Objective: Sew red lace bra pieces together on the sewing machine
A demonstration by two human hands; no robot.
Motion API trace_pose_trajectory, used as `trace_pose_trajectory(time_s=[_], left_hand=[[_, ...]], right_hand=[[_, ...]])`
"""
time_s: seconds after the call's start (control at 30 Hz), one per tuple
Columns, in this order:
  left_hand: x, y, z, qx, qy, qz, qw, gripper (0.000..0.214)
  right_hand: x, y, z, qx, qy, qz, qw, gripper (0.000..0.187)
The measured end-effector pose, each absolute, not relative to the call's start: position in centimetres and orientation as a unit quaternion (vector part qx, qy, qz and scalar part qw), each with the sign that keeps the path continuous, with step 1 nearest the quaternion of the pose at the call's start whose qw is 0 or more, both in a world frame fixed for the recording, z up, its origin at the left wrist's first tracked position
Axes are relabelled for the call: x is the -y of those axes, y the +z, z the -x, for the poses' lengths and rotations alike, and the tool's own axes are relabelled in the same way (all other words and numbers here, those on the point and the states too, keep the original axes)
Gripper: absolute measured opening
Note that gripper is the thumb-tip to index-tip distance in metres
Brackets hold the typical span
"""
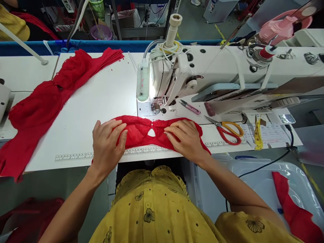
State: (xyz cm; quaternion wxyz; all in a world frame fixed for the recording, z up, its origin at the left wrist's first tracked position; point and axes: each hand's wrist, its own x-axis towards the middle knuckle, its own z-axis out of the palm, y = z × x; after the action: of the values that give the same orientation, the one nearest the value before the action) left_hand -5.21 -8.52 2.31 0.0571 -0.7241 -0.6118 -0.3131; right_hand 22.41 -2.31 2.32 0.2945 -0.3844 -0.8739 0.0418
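Note:
A red lace garment piece (pixel 141 130) lies flat on the white sewing table (pixel 101 101), just in front of the sewing machine's needle plate (pixel 152 108). My left hand (pixel 107 143) rests on its left end, fingers stretched out and lying flat on the fabric. My right hand (pixel 186 138) presses its right end the same way, fingers flat and together. Between my hands the piece has a small gap at its centre. Neither hand grips anything.
A white sewing machine (pixel 202 77) stands behind the piece. Scissors with red and yellow handles (pixel 227 130), pink thread snips (pixel 189 107) and a yellow tape measure (pixel 258 135) lie to the right. A pile of red fabric (pixel 50 98) covers the left side. A plastic bin (pixel 265 182) sits at the lower right.

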Motion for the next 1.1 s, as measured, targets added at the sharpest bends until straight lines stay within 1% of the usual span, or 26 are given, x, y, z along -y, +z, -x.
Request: trace_pose_trajectory(time_s=[0.2, 0.43, 0.87, 1.0, 1.1], left_hand=[[10.2, 1.5, 4.4, 0.586, -0.319, 0.742, 0.072, 0.022], [10.6, 1.3, 4.4, 0.592, -0.324, 0.735, 0.063, 0.020], [11.0, 1.2, 3.8, 0.589, -0.327, 0.738, 0.046, 0.020], [10.7, 1.4, 4.6, 0.601, -0.337, 0.723, 0.054, 0.019], [10.3, 1.9, 5.2, 0.616, -0.347, 0.703, 0.075, 0.019]], right_hand=[[2.7, 1.8, -23.8, 0.857, 0.046, 0.408, 0.311, 0.008], [2.9, 1.5, -23.7, 0.862, 0.065, 0.409, 0.293, 0.012], [3.0, 1.4, -23.2, 0.873, 0.066, 0.396, 0.276, 0.013], [3.2, 1.5, -22.9, 0.879, 0.064, 0.378, 0.283, 0.011], [3.4, 1.6, -22.5, 0.892, 0.080, 0.358, 0.263, 0.012]])
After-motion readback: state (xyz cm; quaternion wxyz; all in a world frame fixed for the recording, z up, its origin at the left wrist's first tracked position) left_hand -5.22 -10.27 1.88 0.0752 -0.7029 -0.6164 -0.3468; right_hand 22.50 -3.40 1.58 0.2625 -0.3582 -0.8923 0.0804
